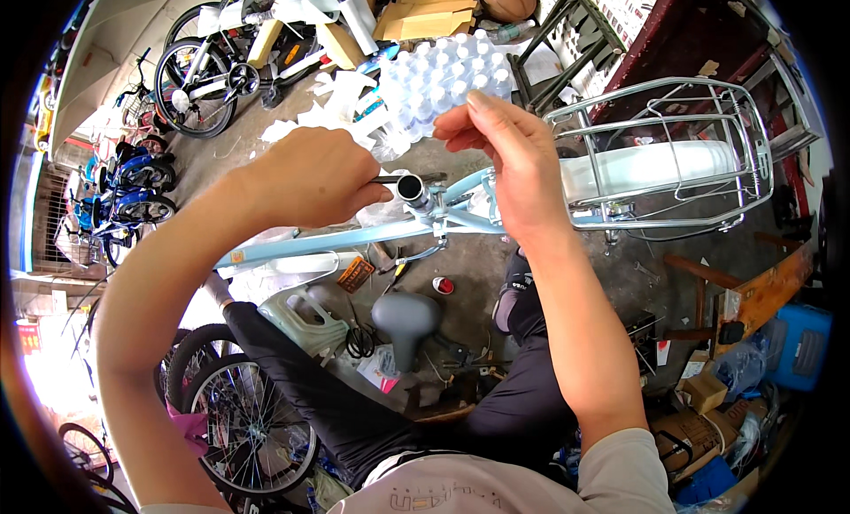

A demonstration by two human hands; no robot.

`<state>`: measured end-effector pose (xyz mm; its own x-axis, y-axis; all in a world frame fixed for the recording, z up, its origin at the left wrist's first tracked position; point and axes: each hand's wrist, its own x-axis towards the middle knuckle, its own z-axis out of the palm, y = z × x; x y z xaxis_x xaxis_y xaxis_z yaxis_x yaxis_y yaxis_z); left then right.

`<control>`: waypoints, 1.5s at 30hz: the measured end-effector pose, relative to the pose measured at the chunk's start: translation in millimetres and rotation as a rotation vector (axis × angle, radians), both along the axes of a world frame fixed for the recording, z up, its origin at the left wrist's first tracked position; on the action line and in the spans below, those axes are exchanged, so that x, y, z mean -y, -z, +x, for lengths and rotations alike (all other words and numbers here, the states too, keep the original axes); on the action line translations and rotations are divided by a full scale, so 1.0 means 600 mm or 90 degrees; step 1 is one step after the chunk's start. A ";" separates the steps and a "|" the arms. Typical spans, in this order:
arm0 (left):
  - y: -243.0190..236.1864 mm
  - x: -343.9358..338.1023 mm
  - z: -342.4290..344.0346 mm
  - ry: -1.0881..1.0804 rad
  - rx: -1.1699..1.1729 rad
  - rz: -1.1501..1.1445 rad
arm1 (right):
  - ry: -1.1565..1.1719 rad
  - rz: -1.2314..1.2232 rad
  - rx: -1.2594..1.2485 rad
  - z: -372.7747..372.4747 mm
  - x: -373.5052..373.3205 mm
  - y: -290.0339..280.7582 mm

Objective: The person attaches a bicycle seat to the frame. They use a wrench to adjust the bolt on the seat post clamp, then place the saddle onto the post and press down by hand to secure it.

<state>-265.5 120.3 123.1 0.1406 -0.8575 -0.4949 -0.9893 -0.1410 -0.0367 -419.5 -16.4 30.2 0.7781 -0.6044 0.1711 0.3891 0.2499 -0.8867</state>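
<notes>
Cluttered bike workshop floor, left hand (314,173) clenched on dark tool at seat tube (413,190), right hand (509,155) open above light-blue frame (336,240), grey saddle (405,319) below.

The bike frame (354,238) in the middle is light blue, and its rear rack (673,151) at the upper right is shiny silver. The saddle (405,324) on the floor below is grey. A box (801,346) at the right edge is blue.

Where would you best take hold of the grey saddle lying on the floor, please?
Grip the grey saddle by its narrow nose, which points down toward the person, probably reaching from above between the legs; the broad rounded rear looks too wide for one hand, and clutter crowds its sides.
</notes>
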 end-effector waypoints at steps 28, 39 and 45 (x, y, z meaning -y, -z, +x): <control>0.007 0.012 0.000 -0.031 -0.005 0.112 | 0.011 -0.573 0.000 -0.001 -0.040 0.006; 0.053 -0.032 0.040 -0.003 -0.085 0.030 | -0.012 -0.578 -0.023 0.002 -0.047 -0.001; 0.216 -0.067 0.077 0.068 -0.299 -0.388 | 0.004 -0.648 -0.025 -0.002 -0.028 0.010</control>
<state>-219.3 160.7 -6.4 -0.0656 -0.9945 0.0818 -0.8917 0.0952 0.4426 -420.8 0.7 24.4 0.7917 -0.1901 0.5805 0.3540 -0.6317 -0.6897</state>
